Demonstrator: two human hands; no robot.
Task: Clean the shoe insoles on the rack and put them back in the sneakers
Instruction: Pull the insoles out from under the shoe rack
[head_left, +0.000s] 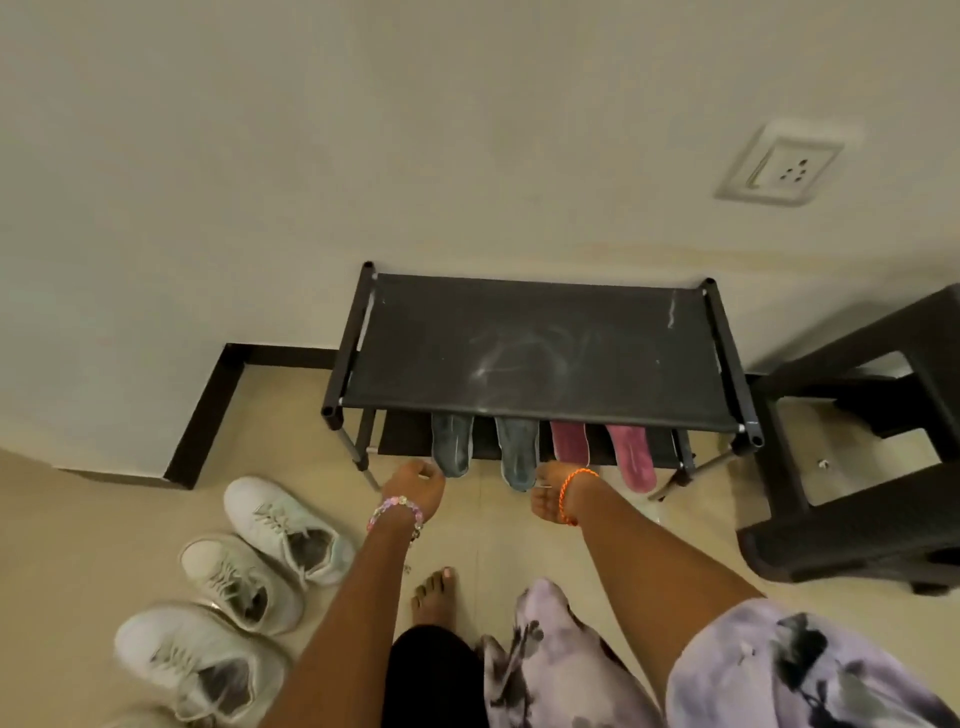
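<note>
1. Four flat foam insoles, two grey (453, 448) (518, 453) and two pink (571, 441) (631, 456), lie on the black metal rack's (540, 358) lower shelf, heels overhanging its front edge.
2. Left hand (415, 486) curls at the leftmost grey insole's heel; whether it pinches it I cannot tell.
3. Right hand (550, 493) hangs relaxed, holding nothing, beside the second grey insole's heel.
4. Each insole's long axis points toward the person, so pulling straight back should free them.
5. Three white lace-up sneakers (288, 530) (241, 582) (200, 662) wait on the floor to the left.

Both arms stretched forward and down, left hand (415, 486) and right hand (549, 493) with fingers curled
</note>
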